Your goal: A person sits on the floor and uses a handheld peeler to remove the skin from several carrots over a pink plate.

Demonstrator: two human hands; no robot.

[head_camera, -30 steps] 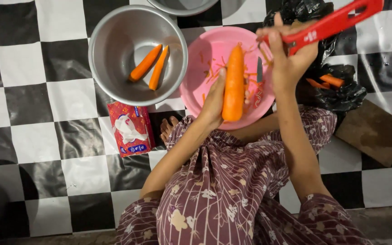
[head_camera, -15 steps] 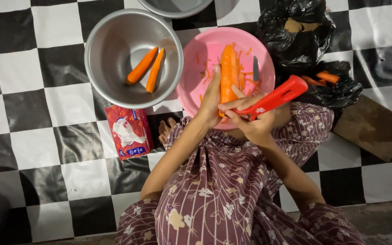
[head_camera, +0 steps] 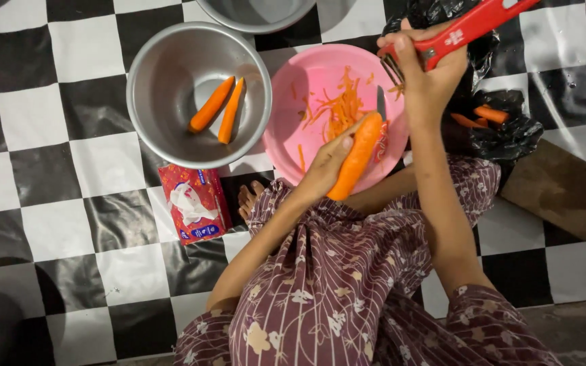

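The carrot [head_camera: 355,159] in the left fingers is bright orange, and orange peelings [head_camera: 337,105] fleck the pink basin [head_camera: 293,135] just beyond them. The peeler [head_camera: 473,26] in the right fingers is red. Left of the fingers, a grey metal bowl [head_camera: 164,108] and a red packet [head_camera: 194,203] sit on a black-and-white chequered floor [head_camera: 55,203]; the dress [head_camera: 327,298] is maroon with pale flowers.
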